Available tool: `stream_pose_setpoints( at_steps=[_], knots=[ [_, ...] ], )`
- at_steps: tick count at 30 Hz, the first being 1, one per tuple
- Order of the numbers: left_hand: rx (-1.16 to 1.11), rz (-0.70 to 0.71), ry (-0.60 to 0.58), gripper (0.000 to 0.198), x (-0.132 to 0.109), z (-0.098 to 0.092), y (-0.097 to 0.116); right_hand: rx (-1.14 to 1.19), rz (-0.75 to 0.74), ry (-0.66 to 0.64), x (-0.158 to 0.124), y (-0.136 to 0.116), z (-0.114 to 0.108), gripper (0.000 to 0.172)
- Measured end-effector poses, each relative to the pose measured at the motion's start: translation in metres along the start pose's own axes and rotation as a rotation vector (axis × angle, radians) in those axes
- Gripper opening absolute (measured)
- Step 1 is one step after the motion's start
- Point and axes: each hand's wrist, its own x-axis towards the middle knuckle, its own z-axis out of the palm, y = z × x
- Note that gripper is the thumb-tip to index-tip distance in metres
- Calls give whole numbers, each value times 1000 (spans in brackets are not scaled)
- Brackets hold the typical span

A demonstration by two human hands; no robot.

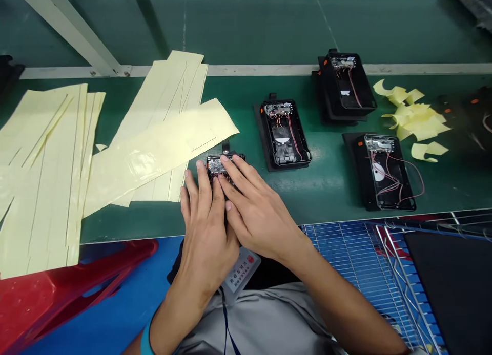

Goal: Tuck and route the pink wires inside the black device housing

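Black case (225,165) beside yellow film strips (154,158); left hand (205,222), right hand (255,209) both open, flat on case.

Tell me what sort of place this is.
This looks like an electronics assembly line in a factory. Open black device housings with circuit boards and wiring sit along a green workbench, sheets of yellow film lie beside them, and the worker wears an ID badge.

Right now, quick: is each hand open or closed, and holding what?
Left hand: fingers spread, tips on the black case with circuit board; grip cannot be told.
Right hand: fingers spread over that case; grip cannot be told.
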Motion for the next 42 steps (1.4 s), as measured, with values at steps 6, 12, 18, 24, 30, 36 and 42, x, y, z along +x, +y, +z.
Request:
stream_pose_setpoints(
  at_steps=[6, 12, 18, 24, 30, 36, 42],
  knots=[
    [20, -2, -9, 73, 0, -2, 1, 48, -15, 39, -1, 2, -1, 53],
    [27, 1, -9, 70, 2, -5, 2, 54, -19, 26, -2, 3, 0, 52],
    [-10, 7, -6, 70, 4, -5, 2, 71, -30, 44, -3, 5, 1, 52],
    [7, 26, -12, 70, 3, -4, -1, 78, -57, 85, -4, 11, 1, 50],
    [-26, 3, -11, 70, 4, -4, 0, 91, -57, 100, -4, 12, 3, 50],
    [-30, -7, 21, 65, 2, -2, 1, 61, -43, 70, -2, 8, -2, 50],
    [-50, -13, 85, 62, 2, -15, -5, 104, -51, 139, -2, 13, -1, 45]
  ],
)
